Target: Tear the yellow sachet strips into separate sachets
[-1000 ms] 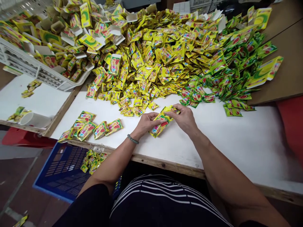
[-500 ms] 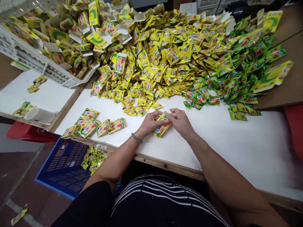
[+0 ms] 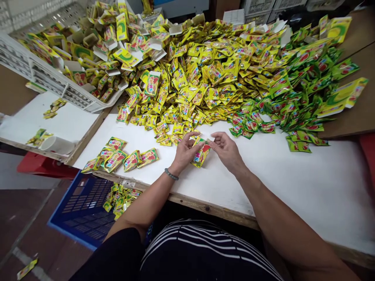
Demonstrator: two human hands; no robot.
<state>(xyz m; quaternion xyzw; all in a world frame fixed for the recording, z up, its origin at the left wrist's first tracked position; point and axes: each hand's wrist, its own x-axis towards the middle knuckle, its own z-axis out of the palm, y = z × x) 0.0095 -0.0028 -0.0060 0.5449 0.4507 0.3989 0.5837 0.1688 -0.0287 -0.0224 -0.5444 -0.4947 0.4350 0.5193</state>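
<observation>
Between my hands, above the white tabletop, is a small yellow and green candy box (image 3: 200, 155) with a red fruit picture, tilted with its upper end away from me. My left hand (image 3: 186, 151) grips its left side, thumb across the front. My right hand (image 3: 225, 150) has thumb and forefinger pinched at the box's upper right end; the exact contact there is too small to make out. To the left lie several similar filled boxes (image 3: 113, 159) near the table edge. Beyond my hands a heap of yellow sachets (image 3: 213, 74) meets green sachets (image 3: 299, 101) on the right.
A white plastic crate (image 3: 48, 84) full of open boxes leans at the back left. Below the table's wooden edge (image 3: 216, 210) stands a blue crate (image 3: 76, 210) with sachets inside. A white cup (image 3: 57, 144) lies on the left side table; cardboard (image 3: 354, 101) is at right.
My left fingers have opened slightly around the box, and my right hand's fingers have spread a little from its upper end. The whole view has shifted slightly.
</observation>
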